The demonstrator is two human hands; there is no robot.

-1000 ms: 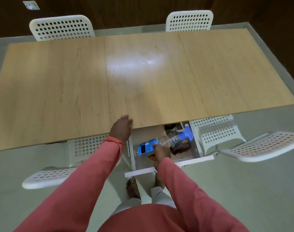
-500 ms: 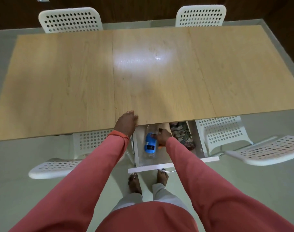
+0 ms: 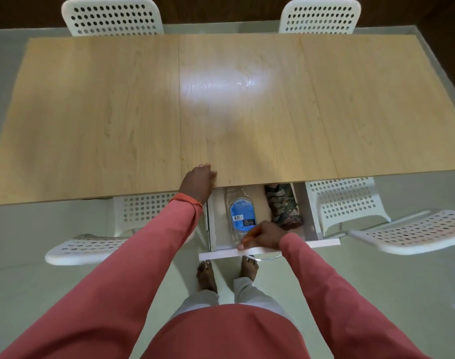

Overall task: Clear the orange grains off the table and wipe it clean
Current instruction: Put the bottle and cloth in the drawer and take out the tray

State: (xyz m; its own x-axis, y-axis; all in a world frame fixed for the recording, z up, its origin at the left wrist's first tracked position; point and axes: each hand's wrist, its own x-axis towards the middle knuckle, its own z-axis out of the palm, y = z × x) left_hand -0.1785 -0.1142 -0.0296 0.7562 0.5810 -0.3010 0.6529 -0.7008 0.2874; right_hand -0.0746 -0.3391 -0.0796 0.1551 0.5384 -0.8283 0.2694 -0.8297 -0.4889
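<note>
Two bare feet (image 3: pixel 226 275) stand on the pale floor (image 3: pixel 376 294) at the near edge of the view, under a person's pink sleeves. Just beyond them a white drawer (image 3: pixel 324 243) hangs pulled out from beneath the table (image 3: pixel 104 120). The right hand (image 3: pixel 263 235) rests on the drawer's front rail, its fingers loosely curled over the rail's top edge; something thin and orange shows against the fingers (too small to tell what it is, or whether it is pinched). Inside the drawer a clear spray bottle (image 3: pixel 240 213) with a blue label lies on its side, running near to far, its far end hidden under the tabletop. To the right of the bottle, in the same drawer, sits a crumpled dark patterned cloth (image 3: pixel 283 206), apart from the bottle. The left hand (image 3: pixel 199 180), with an orange band at the wrist, lies on the table's near edge just left of the drawer, fingers bent over the rim and gripping it. A tiny orange speck (image 3: pixel 183 159) sits on the wood by the seam, just beyond that hand; no other grains can be made out on the surface. White perforated chairs stand on the near side at left (image 3: pixel 91 244) and right (image 3: pixel 415 234), and two more at the far side, left (image 3: pixel 112 16) and right (image 3: pixel 320 16).
</note>
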